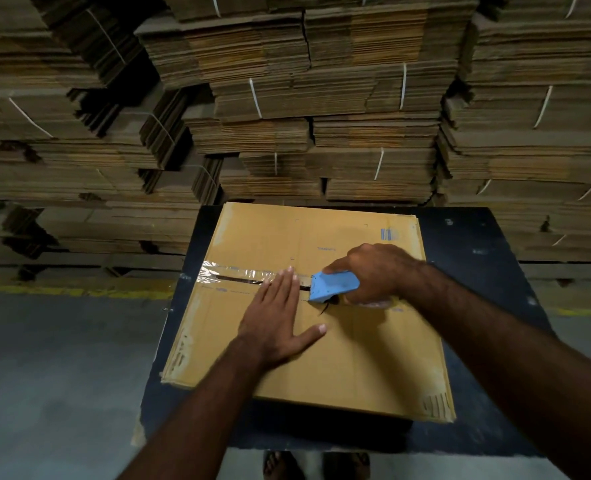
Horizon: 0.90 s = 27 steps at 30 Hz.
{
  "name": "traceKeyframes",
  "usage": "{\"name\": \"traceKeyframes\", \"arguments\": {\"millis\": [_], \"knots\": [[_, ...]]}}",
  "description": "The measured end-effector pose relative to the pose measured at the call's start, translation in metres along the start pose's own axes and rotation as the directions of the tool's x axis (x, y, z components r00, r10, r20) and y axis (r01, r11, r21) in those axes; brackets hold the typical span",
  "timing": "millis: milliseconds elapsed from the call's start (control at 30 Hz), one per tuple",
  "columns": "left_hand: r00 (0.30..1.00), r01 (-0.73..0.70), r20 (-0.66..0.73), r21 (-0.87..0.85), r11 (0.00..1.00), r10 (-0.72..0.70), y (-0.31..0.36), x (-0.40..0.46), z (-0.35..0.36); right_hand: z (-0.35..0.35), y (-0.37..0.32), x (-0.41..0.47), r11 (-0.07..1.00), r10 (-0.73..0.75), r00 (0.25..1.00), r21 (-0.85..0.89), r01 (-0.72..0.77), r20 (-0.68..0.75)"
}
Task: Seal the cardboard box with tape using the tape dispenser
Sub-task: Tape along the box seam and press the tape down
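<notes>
Cardboard box (322,358) lying flaps-up on a dark table (488,306), centre of view. Clear tape (238,273) already laid along the centre seam from the 9 o'clock edge inward, wrinkled where it wraps over that edge. Seam still open and dark under part of it, so flaps likely not yet drawn tight.

Left hand (280,320) spread flat, fingers straight, pressing the near flap beside the seam, fingertips touching the tape's end; probably there to hold the flaps level and pin the laid strip while the pull goes on toward 3 o'clock.

Right hand (373,275) wrapped around the blue tape dispenser (334,285), index finger on top of it, nose down on the seam just at 3 o'clock of the left fingertips. Roughly half the seam left to cover, by this judgement.

Box contents hidden; nothing to tell through the gap.

Behind, at 12 o'clock, bundled stacks of flattened cartons (322,98) tied with white straps.
</notes>
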<state>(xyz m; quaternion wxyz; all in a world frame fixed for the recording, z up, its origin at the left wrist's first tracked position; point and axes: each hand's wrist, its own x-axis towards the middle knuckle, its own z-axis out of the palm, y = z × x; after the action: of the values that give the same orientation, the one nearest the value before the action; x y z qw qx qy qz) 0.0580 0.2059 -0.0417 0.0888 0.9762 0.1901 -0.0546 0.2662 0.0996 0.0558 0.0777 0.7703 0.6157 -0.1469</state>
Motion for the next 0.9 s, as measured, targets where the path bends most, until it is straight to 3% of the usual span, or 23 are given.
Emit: {"name": "traceKeyframes", "arguments": {"millis": [167,467,567,700,900], "knots": [[0.999,-0.043,0.016,-0.003,0.999,0.043,0.003,0.030,-0.002,-0.003,-0.004,-0.002,1.000,-0.011,1.000,-0.006,0.011,-0.012],[0.997,-0.076,0.020,0.023,0.997,0.076,0.006,-0.013,0.003,0.006,0.002,0.002,1.000,-0.002,0.999,-0.005,0.001,-0.039],[0.995,0.098,-0.003,-0.008,0.995,-0.098,-0.012,-0.013,-0.002,0.008,0.006,0.004,1.000,-0.007,0.999,-0.002,0.007,-0.045],[0.906,0.419,-0.063,-0.026,0.908,-0.419,-0.056,-0.006,-0.013,0.009,0.007,0.004,1.000,-0.014,0.999,0.003,0.014,-0.049],[0.784,0.620,0.008,-0.064,0.782,-0.621,-0.046,0.017,-0.021,0.007,0.006,0.000,0.999,-0.025,0.999,0.025,0.026,-0.029]]}}
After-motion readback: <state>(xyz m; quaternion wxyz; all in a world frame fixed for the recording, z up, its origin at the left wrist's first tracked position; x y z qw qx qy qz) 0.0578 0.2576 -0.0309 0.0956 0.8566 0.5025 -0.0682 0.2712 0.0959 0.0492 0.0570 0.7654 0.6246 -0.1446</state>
